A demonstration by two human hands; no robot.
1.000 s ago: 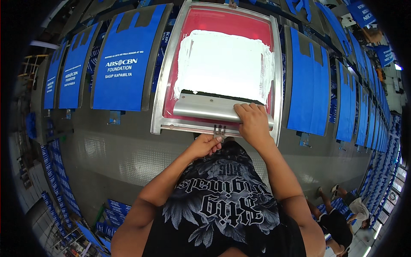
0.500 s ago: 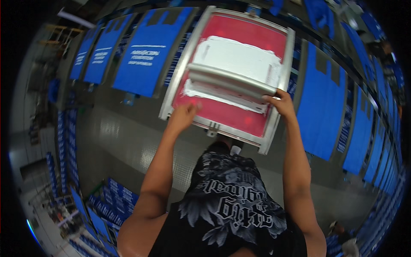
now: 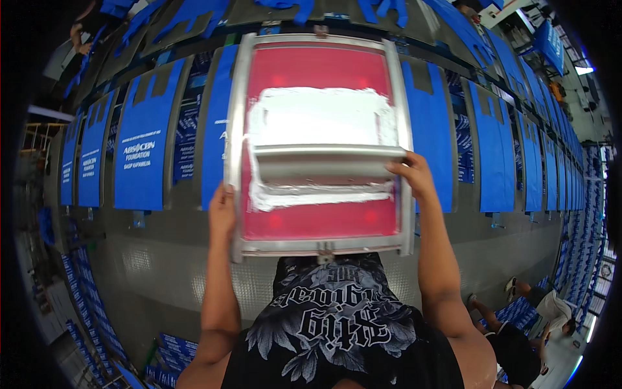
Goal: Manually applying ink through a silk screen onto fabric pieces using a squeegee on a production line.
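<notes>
Our R hand (image 3: 413, 175) blocks the squeegee's (image 3: 324, 168) R end; L hand (image 3: 222, 207) takes up the frame's (image 3: 238, 129) outer L edge. Squeegee spans the mesh (image 3: 317, 220) nearly rail to rail, so no easy way around its ends; we could come in from above, over the low red strip. Our shirt (image 3: 337, 308) crowds the bottom rail ctr. Room over floor (image 3: 162, 256), L of our L forearm.

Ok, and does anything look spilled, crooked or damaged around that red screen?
Nothing clearly stands out. The white paste has ragged edges but appears to stay on the red screen, and the metal bar lies roughly straight across it. The metal frame shows no obvious damage, though blur hides fine detail.
</notes>
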